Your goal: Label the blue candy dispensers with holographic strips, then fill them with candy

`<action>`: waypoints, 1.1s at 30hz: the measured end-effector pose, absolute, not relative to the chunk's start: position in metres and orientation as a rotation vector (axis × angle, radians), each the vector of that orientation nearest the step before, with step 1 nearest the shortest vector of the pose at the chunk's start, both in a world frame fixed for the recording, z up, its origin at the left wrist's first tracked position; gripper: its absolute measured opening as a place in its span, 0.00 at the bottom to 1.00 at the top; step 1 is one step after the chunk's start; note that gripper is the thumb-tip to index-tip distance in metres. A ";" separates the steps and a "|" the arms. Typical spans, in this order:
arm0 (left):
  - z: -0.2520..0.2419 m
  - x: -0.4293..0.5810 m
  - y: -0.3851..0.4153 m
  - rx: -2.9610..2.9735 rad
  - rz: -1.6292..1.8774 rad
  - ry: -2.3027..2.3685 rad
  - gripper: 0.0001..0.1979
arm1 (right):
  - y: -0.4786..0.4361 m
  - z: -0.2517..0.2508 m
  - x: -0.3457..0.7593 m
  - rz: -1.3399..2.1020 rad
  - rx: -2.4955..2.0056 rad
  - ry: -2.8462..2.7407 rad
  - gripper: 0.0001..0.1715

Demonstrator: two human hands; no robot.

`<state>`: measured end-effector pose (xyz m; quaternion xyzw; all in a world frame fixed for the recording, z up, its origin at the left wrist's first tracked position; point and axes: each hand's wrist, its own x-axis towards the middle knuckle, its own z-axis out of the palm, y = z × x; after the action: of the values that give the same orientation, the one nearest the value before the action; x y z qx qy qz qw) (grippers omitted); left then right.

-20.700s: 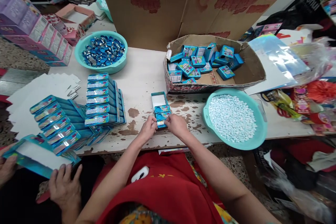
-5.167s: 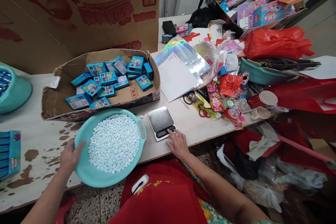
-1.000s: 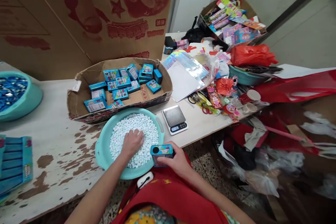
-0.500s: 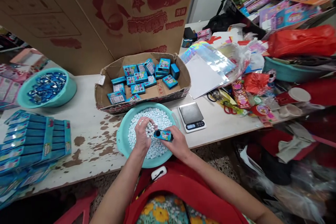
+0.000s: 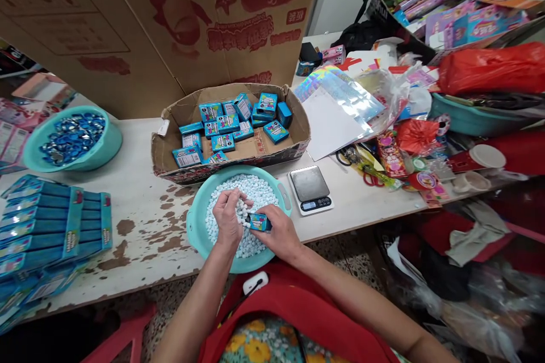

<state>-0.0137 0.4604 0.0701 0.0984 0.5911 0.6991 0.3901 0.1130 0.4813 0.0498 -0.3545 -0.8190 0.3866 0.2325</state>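
Note:
My left hand [image 5: 229, 216] is cupped around a clump of small white candies [image 5: 242, 211], over a turquoise basin [image 5: 196, 227] full of the same candies. Between the fingers of my right hand [image 5: 281, 229] is a small blue candy box [image 5: 259, 222], its printed side facing up and its left end against the candies in my left hand. Whether candies are passing into the box cannot be made out. Behind the basin stands a cut-down cardboard box [image 5: 230, 165] with several similar blue boxes [image 5: 227, 122] lying in it.
A digital scale [image 5: 310, 187] sits right of the basin. Stacked flat blue cartons [image 5: 55, 227] and a bowl of blue foil pieces [image 5: 72, 139] are at left. A large carton [image 5: 170, 28] rises behind. Silvery sheets [image 5: 336, 113], scissors [image 5: 347, 156] and packaging lie at right.
My right hand has tilted the blue box so its printed face shows more and its open end is now up against the candies in my left hand. The view has shifted slightly.

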 end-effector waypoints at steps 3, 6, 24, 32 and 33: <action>0.074 -0.013 0.461 0.324 1.785 1.475 0.12 | 0.480 0.053 0.111 1.099 -0.970 -2.235 0.17; 0.077 -0.012 0.460 0.320 1.798 1.485 0.11 | 0.480 0.056 0.112 1.125 -0.974 -2.206 0.17; 0.081 -0.004 0.467 0.304 1.860 1.471 0.09 | 0.495 0.062 0.118 1.214 -1.058 -2.125 0.18; 0.086 -0.003 0.469 0.333 1.865 1.472 0.08 | 0.499 0.067 0.119 1.243 -1.067 -2.079 0.18; 0.087 -0.003 0.469 0.335 1.861 1.466 0.08 | 0.499 0.067 0.118 1.250 -1.073 -2.074 0.18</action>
<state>-0.0031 0.4690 0.0867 0.1301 0.5703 0.7238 0.3659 0.1184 0.4986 0.0668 -0.3928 -0.7594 0.4577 0.2442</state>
